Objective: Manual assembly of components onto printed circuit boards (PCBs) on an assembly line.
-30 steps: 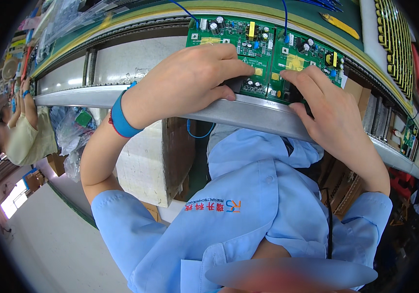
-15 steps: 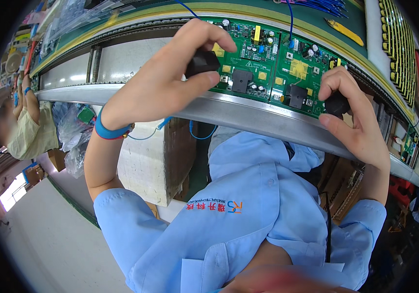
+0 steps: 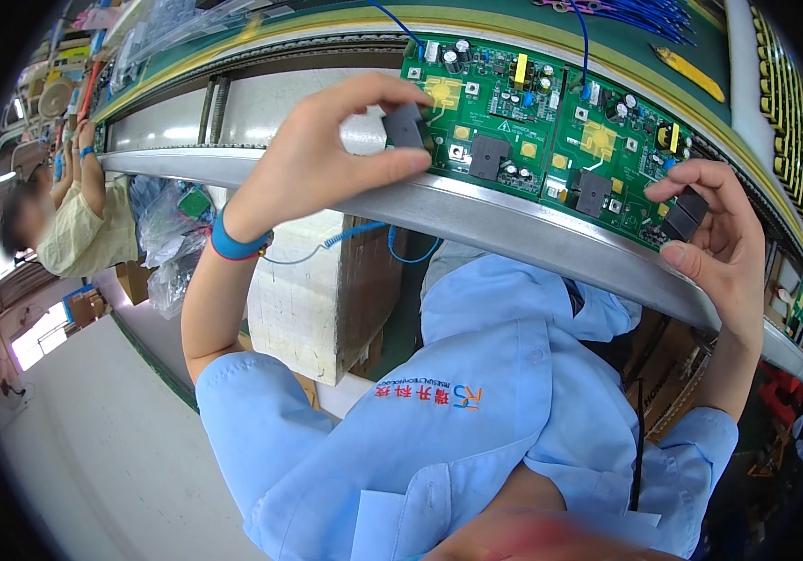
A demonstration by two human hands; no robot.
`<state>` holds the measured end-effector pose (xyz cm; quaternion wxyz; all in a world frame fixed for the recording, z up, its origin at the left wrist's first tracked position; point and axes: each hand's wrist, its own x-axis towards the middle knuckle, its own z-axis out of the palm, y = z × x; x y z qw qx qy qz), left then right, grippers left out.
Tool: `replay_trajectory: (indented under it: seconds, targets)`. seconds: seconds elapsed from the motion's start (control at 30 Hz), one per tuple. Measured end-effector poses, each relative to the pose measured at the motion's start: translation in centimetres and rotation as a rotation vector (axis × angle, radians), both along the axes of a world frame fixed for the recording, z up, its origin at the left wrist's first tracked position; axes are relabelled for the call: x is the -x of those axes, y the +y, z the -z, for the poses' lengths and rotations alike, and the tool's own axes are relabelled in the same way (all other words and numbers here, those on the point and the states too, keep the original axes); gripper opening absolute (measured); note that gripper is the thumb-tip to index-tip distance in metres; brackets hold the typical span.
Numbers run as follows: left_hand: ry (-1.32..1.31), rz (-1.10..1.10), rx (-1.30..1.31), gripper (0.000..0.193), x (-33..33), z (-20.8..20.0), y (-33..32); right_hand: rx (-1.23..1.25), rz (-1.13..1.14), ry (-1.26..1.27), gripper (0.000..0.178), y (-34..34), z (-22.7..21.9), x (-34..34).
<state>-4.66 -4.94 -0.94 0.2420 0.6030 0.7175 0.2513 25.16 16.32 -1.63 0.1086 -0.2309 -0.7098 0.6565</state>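
A green circuit board panel (image 3: 537, 150) in two halves lies along the metal rail (image 3: 513, 201), carrying capacitors, yellow parts and dark square relays. At its left end my left hand (image 3: 322, 150) is closed around a black block (image 3: 406, 126), thumb below and fingers above. Beyond the right end, my right hand (image 3: 729, 238) grips a second black block (image 3: 685, 215) between thumb and curled fingers. Blue wires (image 3: 585, 42) rise from both halves of the panel. Around my left wrist sits a blue strap (image 3: 236, 238) with a coiled cord.
A yellow utility knife (image 3: 688, 73) and a bundle of blue wires (image 3: 640, 17) lie on the green surface behind the panel. Rows of yellow-and-black parts (image 3: 785, 122) stand at the right. A white box (image 3: 298, 309) is below the rail. Another person (image 3: 83, 215) works at far left.
The whole view has shifted, so the scene sits further right. Both hands' fingers have loosened slightly, and more of each black block shows. The right block now looks tilted.
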Motion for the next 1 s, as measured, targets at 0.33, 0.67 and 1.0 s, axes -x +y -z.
replay_trajectory:
  seconds: [0.33, 0.67, 1.0]
  targets:
    - [0.377, 0.199, -0.044, 0.049, -0.3, 0.4, 0.4, -0.213, -0.016, -0.032, 0.037, 0.2, -0.4, -0.9]
    - [0.239, 0.072, -0.081, 0.033, 0.4, -0.8, 1.2, -0.503, -0.063, -0.163, 0.040, -0.8, -0.9, -1.9]
    - [0.321, -0.130, 0.013, 0.024, 2.6, 2.8, -0.1, -0.979, -0.136, -0.174, 0.057, -2.3, 0.7, -0.2]
